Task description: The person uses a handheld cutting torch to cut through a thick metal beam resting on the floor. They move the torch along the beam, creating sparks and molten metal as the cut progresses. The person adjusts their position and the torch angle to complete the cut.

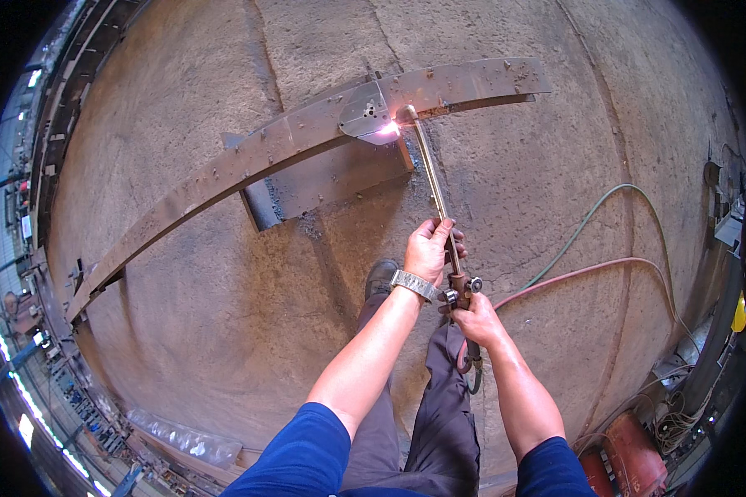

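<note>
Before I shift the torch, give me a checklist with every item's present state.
1. Grip on the long metal torch: ok; left hand around its tube, right hand at its handle.
2. Heat on the work: ok; pinkish-white glow at the dark grey plate with holes, lower right edge.
3. Thin green hose and thin red hose away from the glow: ok; both lead off rightward.
4. Gloves: not ok; both hands are bare.
5. Long curved brown steel beam secured: cannot tell; no fixing shows clearly.
6. Round valve knobs set: cannot tell; too small.
</note>
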The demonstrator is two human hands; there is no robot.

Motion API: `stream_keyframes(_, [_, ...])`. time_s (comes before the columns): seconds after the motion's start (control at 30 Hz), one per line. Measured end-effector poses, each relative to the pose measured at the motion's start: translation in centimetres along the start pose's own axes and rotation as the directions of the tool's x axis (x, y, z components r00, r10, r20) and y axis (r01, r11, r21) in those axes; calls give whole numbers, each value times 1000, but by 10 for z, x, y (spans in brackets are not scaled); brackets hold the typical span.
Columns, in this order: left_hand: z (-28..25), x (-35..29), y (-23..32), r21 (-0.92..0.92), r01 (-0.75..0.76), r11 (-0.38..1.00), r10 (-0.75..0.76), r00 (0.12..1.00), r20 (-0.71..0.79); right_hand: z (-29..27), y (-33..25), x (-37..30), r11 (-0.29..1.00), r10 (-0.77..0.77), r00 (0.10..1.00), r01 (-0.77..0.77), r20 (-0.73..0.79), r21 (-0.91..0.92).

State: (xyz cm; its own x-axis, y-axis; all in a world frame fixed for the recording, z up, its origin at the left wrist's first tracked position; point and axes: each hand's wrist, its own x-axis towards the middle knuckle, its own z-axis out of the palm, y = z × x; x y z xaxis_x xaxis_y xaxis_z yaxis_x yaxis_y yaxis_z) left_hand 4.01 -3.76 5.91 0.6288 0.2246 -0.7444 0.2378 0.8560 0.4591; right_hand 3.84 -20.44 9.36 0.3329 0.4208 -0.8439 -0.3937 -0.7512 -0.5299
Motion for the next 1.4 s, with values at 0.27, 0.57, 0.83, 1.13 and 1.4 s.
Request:
stream_keyframes(0.27, [-1,1,-2,13,-6,1000,6,1000,-7,7,15,4,985,-91,994,99,-62,138])
stream_keyframes(0.57, [-1,0,-2,2,4,1000,-4,1000,-9,5,-1,-4,985,-105,994,109,-36,135])
stream_keyframes(0.83, [1,0,-1,4,13,1000,-13,1000,-19,3,-1,-3,990,-29,999,25,27,137])
stream_keyframes(1.13, [-1,0,-3,-5,16,1000,-16,1000,-23,3,-9,-7,989,-45,999,45,-3,138])
stream_keyframes(1.4, [0,0,-2,-10,26,1000,-26,999,-22,3,-13,-9,992,-44,999,46,-23,115])
